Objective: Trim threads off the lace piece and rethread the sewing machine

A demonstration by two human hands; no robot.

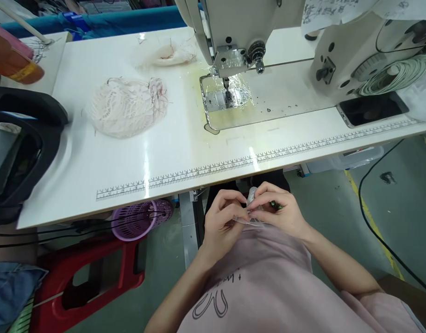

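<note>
Close to my body, below the table's front edge, both hands meet fingertip to fingertip. My left hand (pixel 222 226) is closed in a pinch on a small piece of thin whitish fabric (pixel 251 195). Across from it, my right hand (pixel 284 210) pinches the same fabric, its fingers bent. A small dark green object (pixel 275 205) shows between the right fingers; its kind is hidden. On the table, a bundle of pale lace-like fabric (pixel 126 108) with loose reddish threads lies to the left of the sewing machine (pixel 241 37).
A printed ruler strip (pixel 199 172) runs along the table's front edge. A phone (pixel 372 109) and a coil of pale green cord (pixel 397 76) are at the right. A black machine part (pixel 42 111) stands at the left, above a purple basket (pixel 133 222) and red stool (pixel 56 300).
</note>
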